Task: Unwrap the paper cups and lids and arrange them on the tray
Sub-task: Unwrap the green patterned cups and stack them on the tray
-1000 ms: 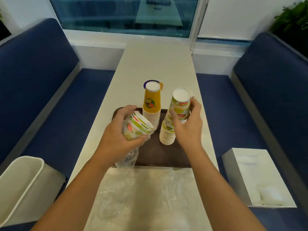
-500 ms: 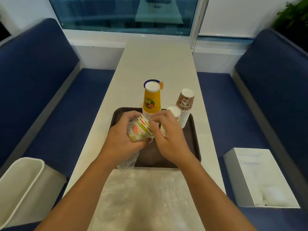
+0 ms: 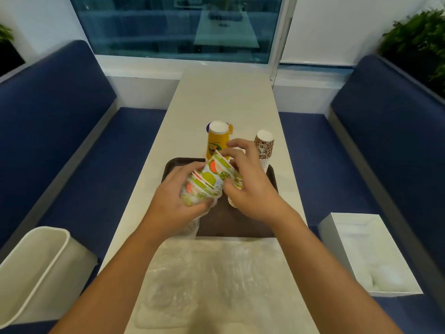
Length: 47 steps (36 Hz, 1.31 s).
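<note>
Over the dark brown tray [image 3: 240,225] my left hand [image 3: 173,203] grips a short stack of fruit-print paper cups [image 3: 209,179] still partly inside a clear plastic wrapper [image 3: 190,230]. My right hand [image 3: 248,182] pinches the top cups of that stack at their rims. An upside-down stack of yellow cups [image 3: 216,141] stands at the tray's far left. An upside-down stack of brown patterned cups [image 3: 264,148] stands at the far right. Another stack on the tray is mostly hidden under my right hand, only its base [image 3: 232,203] showing.
Crumpled clear plastic [image 3: 216,280] covers the near end of the white table [image 3: 226,97]. A white bin [image 3: 36,268] stands at the lower left and a white box [image 3: 368,251] sits on the blue bench at the right. Blue benches flank the table.
My right hand let go of the fruit-print stack standing on the tray and came over to the wrapped cups. It now pulls the top cups out of the wrapper.
</note>
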Motion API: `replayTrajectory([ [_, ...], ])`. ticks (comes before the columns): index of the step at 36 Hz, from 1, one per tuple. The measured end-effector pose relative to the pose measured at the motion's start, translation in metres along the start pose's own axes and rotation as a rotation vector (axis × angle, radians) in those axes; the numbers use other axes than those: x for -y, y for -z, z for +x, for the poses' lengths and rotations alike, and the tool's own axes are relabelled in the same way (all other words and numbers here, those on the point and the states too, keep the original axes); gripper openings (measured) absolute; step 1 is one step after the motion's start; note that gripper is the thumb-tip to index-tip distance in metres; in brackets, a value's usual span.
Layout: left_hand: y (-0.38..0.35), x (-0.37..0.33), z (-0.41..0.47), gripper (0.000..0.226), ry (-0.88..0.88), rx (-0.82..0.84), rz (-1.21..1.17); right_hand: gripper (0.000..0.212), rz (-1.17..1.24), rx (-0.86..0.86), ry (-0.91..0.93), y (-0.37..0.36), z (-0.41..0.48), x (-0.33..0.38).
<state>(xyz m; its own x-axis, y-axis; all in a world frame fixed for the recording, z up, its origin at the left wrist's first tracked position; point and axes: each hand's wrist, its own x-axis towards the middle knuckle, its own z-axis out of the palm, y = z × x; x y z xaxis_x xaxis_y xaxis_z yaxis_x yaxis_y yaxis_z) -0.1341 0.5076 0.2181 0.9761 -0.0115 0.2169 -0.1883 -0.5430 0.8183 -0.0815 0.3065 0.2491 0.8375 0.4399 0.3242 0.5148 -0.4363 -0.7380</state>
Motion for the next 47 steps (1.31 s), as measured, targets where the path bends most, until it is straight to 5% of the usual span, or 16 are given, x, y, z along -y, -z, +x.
replayTrajectory([
  [2,0.001,0.0,0.0,0.071,-0.008,0.005,0.001,0.083,-0.047,0.113,0.036,0.008,-0.001,-0.003],
  [4,0.002,-0.001,-0.001,0.07,-0.017,0.022,-0.001,0.094,-0.243,0.235,0.095,0.013,0.002,-0.006],
  [6,0.0,-0.002,-0.001,0.07,-0.024,0.034,-0.008,0.09,-0.46,0.256,0.161,0.015,0.006,-0.011],
  [9,0.0,-0.004,0.001,0.076,-0.013,0.019,-0.032,0.074,-0.551,0.041,0.242,0.021,0.011,-0.028],
  [15,-0.002,-0.002,0.01,0.094,0.101,-0.041,-0.14,0.067,-0.128,-0.424,-0.253,0.005,0.018,-0.053],
  [19,-0.008,0.004,0.017,0.086,0.154,-0.036,-0.167,0.074,-0.012,-0.387,-0.536,-0.025,0.019,-0.086],
  [24,-0.014,0.009,0.025,0.081,0.168,-0.001,-0.139,0.072,0.043,-0.305,-0.62,-0.053,0.009,-0.115],
  [29,-0.014,0.014,0.031,0.08,0.192,0.008,-0.061,0.083,-0.082,-0.388,-0.567,-0.048,0.008,-0.106],
  [32,-0.013,0.014,0.031,0.082,0.201,0.007,-0.037,0.064,-0.174,-0.529,-0.405,-0.038,0.005,-0.072],
  [36,-0.013,0.009,0.031,0.081,0.183,0.008,-0.053,0.023,-0.024,-0.21,-0.184,-0.031,0.011,-0.031],
  [39,-0.013,0.006,0.03,0.08,0.165,0.014,-0.079,0.019,0.083,-0.018,-0.122,-0.028,0.014,-0.012],
  [43,-0.008,0.003,0.024,0.08,0.144,0.012,-0.064,0.021,0.083,0.003,-0.132,-0.029,0.013,-0.002],
  [47,-0.004,0.001,0.015,0.076,0.098,0.006,-0.065,0.028,0.101,-0.183,-0.224,-0.022,0.014,0.0],
])
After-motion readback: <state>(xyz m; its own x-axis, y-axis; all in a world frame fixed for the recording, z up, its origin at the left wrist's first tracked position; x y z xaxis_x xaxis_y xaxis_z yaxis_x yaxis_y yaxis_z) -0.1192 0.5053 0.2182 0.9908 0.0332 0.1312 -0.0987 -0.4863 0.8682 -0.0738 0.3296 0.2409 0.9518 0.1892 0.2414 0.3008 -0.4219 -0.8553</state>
